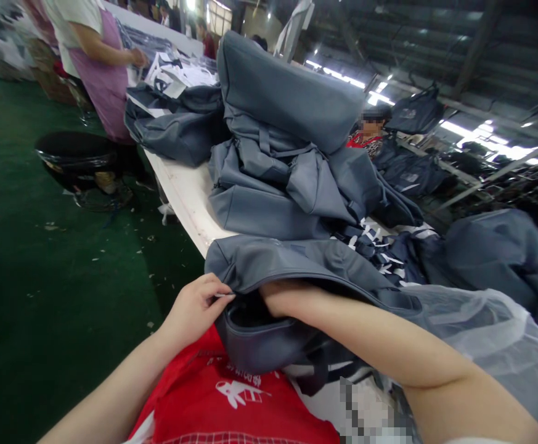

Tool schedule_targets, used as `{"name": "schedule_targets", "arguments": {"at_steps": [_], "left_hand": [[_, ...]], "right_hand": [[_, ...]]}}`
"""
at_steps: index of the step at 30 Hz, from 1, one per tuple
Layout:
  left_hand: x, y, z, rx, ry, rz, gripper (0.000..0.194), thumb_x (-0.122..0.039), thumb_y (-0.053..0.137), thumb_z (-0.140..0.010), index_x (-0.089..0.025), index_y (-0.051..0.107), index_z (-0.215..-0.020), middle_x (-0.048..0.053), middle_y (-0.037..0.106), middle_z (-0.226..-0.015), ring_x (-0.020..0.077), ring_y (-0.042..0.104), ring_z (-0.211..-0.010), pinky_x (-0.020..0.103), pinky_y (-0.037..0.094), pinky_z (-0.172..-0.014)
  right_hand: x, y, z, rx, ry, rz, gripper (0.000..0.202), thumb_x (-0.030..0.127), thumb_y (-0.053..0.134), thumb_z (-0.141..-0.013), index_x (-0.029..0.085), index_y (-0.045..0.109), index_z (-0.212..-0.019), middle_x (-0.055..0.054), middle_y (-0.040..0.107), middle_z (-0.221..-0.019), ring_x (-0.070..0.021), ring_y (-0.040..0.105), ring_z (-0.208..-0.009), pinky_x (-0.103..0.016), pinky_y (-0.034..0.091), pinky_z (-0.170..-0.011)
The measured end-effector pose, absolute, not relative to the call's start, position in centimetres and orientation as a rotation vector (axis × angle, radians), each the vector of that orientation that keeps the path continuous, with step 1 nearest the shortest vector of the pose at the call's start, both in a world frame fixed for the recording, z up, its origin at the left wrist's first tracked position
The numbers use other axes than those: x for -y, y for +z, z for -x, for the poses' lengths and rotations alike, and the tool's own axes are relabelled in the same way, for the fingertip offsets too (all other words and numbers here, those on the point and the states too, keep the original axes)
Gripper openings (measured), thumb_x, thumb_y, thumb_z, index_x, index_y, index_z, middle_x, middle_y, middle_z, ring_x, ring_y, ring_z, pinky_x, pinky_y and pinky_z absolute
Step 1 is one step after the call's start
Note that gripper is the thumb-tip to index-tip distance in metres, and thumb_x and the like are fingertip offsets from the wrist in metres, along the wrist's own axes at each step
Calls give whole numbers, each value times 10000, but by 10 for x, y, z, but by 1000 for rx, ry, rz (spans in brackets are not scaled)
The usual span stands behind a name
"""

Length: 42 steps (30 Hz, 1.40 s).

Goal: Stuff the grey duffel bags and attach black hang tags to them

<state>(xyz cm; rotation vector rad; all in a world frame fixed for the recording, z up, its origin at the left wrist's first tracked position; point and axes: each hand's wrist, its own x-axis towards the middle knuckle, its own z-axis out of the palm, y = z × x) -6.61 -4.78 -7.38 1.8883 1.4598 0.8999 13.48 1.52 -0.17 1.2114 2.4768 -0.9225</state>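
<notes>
A grey-blue duffel bag (269, 342) lies in front of me at the table's near edge, its long zippered opening gaping towards me. My left hand (203, 300) is closed, thumb and fingers pinching the bag's edge at the left end of the opening. Through that opening my right hand (275, 298) reaches inside. Only its wrist and back show, and the fingers are hidden under the bag's upper panel. Inside, the bag looks dark.
More grey-blue bags (291, 92) are piled on the white table (190, 191). Straps with white ties (379, 246) and sheer plastic (476, 314) lie to the right. A black stool (77, 151) and a person in a pink apron (100, 68) are at left; another person (368, 132) is behind.
</notes>
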Motion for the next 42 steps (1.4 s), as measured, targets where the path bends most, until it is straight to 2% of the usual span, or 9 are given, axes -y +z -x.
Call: {"name": "schedule_targets", "arguments": {"at_steps": [3, 9, 13, 16, 18, 24, 29, 36, 42], "left_hand": [[48, -73, 72, -1417, 941, -1784, 216, -376, 584, -854, -226, 734, -812, 35, 654, -824, 159, 604, -751, 250, 465, -659], [51, -60, 68, -1441, 1034, -1598, 363, -439, 516, -880, -193, 698, -684, 30, 631, -675, 157, 597, -656, 247, 455, -604], [45, -70, 79, -1675, 1075, -1531, 355, -470, 478, -893, -207, 697, -799, 32, 676, -771, 188, 636, -760, 267, 479, -671], [44, -85, 91, -1753, 1026, -1562, 353, -455, 433, -907, -209, 687, -894, 44, 698, -879, 208, 644, -851, 302, 478, -778], [48, -93, 95, -1782, 951, -1552, 343, -439, 425, -900, -203, 674, -885, 53, 699, -882, 219, 641, -849, 317, 476, -779], [65, -105, 85, -1678, 918, -1426, 255, -417, 538, -823, -190, 652, -817, 38, 680, -794, 197, 622, -750, 287, 468, -702], [73, -107, 79, -1462, 1028, -1081, 305, -463, 631, -768, -159, 634, -775, 20, 640, -656, 152, 578, -586, 244, 450, -562], [89, -96, 63, -1656, 1257, -1788, 148, -295, 608, -850, -188, 704, -816, 52, 688, -770, 168, 639, -715, 258, 498, -660], [87, -100, 60, -1631, 1221, -2134, 126, -166, 562, -869, -137, 677, -824, 63, 676, -769, 165, 634, -689, 263, 500, -638]], "right_hand": [[-12, 18, -131, -2506, -851, -1019, 368, 87, 556, -802, 195, 659, -1138, -122, 612, -1270, -293, 552, -1177, -386, 439, -985], [-6, -5, -117, -2724, -1044, -817, 242, 239, 507, -918, 167, 693, -1055, -81, 671, -1182, -226, 576, -1132, -346, 412, -1018], [-3, -16, -111, -2736, -968, -894, 240, 218, 484, -931, 188, 688, -1055, -72, 641, -1238, -236, 535, -1186, -348, 416, -998], [-3, -7, -112, -2679, -936, -934, 247, 258, 472, -951, 180, 693, -1027, -72, 654, -1213, -231, 564, -1139, -336, 398, -1009], [-4, -1, -114, -2659, -963, -957, 252, 276, 466, -960, 174, 691, -1015, -72, 670, -1176, -224, 579, -1105, -324, 387, -1007], [-8, -7, -115, -2647, -1121, -966, 271, 321, 472, -965, 167, 675, -874, -47, 700, -962, -181, 608, -898, -266, 417, -855], [-10, -5, -114, -2636, -1077, -1023, 294, 357, 499, -950, 163, 654, -792, -32, 677, -855, -160, 581, -789, -250, 396, -752], [-10, -20, -111, -2664, -1123, -1033, 337, 379, 497, -946, 153, 649, -747, -14, 648, -753, -142, 557, -721, -241, 367, -683], [-5, -27, -100, -2643, -908, -1033, 336, 352, 477, -951, 167, 709, -792, -20, 667, -757, -142, 537, -680, -248, 326, -606]]}}
